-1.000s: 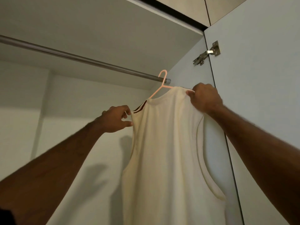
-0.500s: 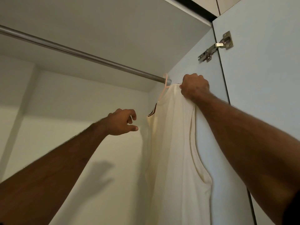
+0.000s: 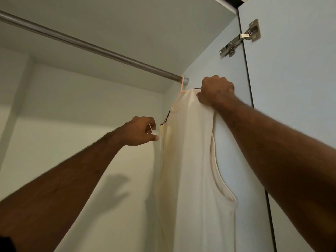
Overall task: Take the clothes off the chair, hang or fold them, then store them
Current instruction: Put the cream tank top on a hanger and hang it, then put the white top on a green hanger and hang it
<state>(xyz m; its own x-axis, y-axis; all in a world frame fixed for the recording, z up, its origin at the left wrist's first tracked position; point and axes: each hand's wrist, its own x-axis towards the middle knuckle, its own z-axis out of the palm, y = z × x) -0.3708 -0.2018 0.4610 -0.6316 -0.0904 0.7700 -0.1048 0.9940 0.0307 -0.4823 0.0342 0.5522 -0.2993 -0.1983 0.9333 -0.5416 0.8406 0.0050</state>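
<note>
A: Location of the top point(image 3: 192, 160)?

B: Inside the wardrobe, on a pink hanger point(image 3: 179, 96). The hanger's hook sits over the rail point(image 3: 94, 50) at its right end, just beside the side panel point(image 3: 220, 70). The top hangs down along that panel, cream, sleeveless, with dark trim at the neck.

A: Right hand point(image 3: 216, 91)?

B: Fingers curled tight round the top's near shoulder, at the hanger's end. The fist is closed on cloth; whether it also grips the hanger beneath, I cannot tell.

A: Left hand point(image 3: 141, 130)?

B: Just beside the top's far shoulder, fingers loosely curled, thumb pointing toward the cloth. Thumb and forefinger seem to pinch a thin pale strand; what it is I cannot tell, and contact with the cloth is unclear.

A: Other items?

B: A metal hinge point(image 3: 240, 40) joins the side panel to the open door point(image 3: 294, 88).
</note>
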